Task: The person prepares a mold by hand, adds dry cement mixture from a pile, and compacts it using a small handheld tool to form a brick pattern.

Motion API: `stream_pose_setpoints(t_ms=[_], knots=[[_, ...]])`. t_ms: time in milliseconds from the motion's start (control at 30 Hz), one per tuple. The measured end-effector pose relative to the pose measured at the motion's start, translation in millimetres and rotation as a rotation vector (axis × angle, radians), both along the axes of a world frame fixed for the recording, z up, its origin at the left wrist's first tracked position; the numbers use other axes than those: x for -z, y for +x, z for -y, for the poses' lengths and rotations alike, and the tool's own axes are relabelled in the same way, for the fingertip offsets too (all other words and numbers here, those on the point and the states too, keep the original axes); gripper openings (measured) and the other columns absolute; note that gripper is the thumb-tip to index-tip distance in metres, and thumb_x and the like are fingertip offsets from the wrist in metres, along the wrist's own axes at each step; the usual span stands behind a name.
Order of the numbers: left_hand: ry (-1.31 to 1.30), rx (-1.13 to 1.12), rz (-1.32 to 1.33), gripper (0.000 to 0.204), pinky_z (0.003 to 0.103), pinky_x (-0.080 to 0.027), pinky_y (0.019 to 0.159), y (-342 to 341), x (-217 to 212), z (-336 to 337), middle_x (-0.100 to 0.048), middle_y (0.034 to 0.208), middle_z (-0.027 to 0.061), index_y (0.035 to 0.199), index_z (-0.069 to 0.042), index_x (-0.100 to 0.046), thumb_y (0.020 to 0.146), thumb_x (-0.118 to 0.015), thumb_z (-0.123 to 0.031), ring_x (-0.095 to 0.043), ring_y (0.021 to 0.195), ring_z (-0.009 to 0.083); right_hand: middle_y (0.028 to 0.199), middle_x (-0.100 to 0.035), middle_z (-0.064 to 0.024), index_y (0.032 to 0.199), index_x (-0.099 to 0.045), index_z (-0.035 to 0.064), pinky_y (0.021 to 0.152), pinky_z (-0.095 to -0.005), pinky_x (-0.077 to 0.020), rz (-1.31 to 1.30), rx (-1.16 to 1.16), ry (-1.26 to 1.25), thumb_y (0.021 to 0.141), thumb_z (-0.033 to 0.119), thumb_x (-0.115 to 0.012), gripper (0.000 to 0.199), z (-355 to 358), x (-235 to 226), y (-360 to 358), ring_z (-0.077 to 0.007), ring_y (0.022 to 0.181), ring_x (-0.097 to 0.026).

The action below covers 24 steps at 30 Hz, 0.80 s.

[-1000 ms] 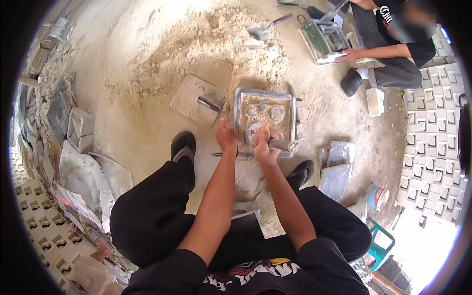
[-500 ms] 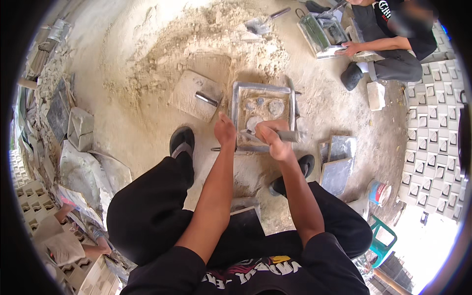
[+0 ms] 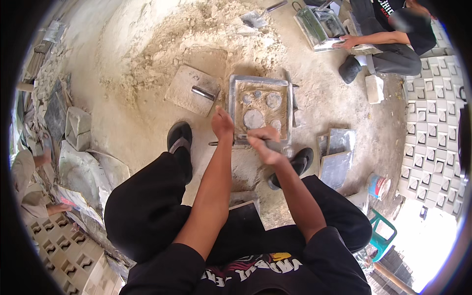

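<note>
Between my feet lies a square grey moulding frame (image 3: 231,101) packed with tan sand (image 3: 263,101). Several round grey discs of different sizes sit in the sand, the largest disc (image 3: 253,119) near the left front. My right hand (image 3: 265,144) is closed around a grey hand tool (image 3: 273,145) over the near edge of the frame; its working end is mostly hidden. My left hand (image 3: 223,125) is beside the frame's left front corner, its fingers curled and partly hidden. I cannot see whether it grips anything.
A sand-dusted board (image 3: 191,91) with a metal bar (image 3: 203,93) on it lies left of the frame. Beyond is loose sand (image 3: 167,64) with a small shovel (image 3: 253,19). Flat slabs (image 3: 336,167) lie at right. A co-worker's hand (image 3: 347,41) touches another frame (image 3: 319,29).
My right hand and its tool have moved left and slightly nearer me, uncovering the large disc. The left hand stays by the frame's corner. The whole view has shifted slightly.
</note>
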<state>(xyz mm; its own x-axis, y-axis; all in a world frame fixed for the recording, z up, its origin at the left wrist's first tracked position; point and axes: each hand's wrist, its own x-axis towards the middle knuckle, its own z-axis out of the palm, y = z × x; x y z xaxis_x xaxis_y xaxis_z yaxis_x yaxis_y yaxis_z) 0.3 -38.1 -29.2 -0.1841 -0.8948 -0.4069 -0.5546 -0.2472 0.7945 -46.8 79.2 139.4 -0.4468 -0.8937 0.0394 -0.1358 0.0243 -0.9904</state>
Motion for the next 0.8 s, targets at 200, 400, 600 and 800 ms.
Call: stream_pose_setpoints(t_ms=[200,400,600,800], knots=[[-0.068,-0.017,0.001,0.064,0.053,-0.041,0.075,-1,2,-1,-0.062,0.078,0.0284,0.076,0.007,-0.06,0.097,-0.025,-0.042,-0.059,0.079,0.0471,0.05,-0.027,-0.0013,0.057,-0.035,0.0029,0.042,-0.0313,-0.0236,-0.006,0.002,0.075,0.085,0.024,-0.051,0.039,8,-26,-9,-0.0106,0.045,-0.026],[-0.063,-0.012,0.051,0.065,0.054,-0.042,0.078,1,10,1,-0.062,0.083,0.0317,0.082,0.008,-0.063,0.097,-0.024,-0.041,-0.059,0.083,0.0491,0.052,-0.031,-0.0047,0.058,-0.037,0.0027,0.045,-0.0327,-0.0266,-0.114,-0.122,-0.028,0.081,0.014,-0.055,0.031,-5,-5,-6,-0.0153,0.048,-0.029],[-0.09,-0.036,0.034,0.066,0.055,-0.043,0.079,-6,-2,4,-0.062,0.084,0.0333,0.081,0.009,-0.065,0.097,-0.024,-0.041,-0.059,0.084,0.0508,0.051,-0.029,-0.0037,0.058,-0.038,0.0029,0.044,-0.0317,-0.0261,-0.046,-0.093,0.043,0.082,0.014,-0.056,0.032,3,-40,-19,-0.0119,0.049,-0.027],[-0.091,-0.003,0.048,0.068,0.055,-0.043,0.076,-2,1,1,-0.062,0.08,0.0329,0.077,0.009,-0.064,0.097,-0.023,-0.041,-0.059,0.08,0.0506,0.051,-0.03,-0.003,0.058,-0.037,0.0025,0.044,-0.0312,-0.0259,-0.082,-0.07,0.045,0.082,0.017,-0.054,0.033,2,-14,-7,-0.0123,0.047,-0.03]])
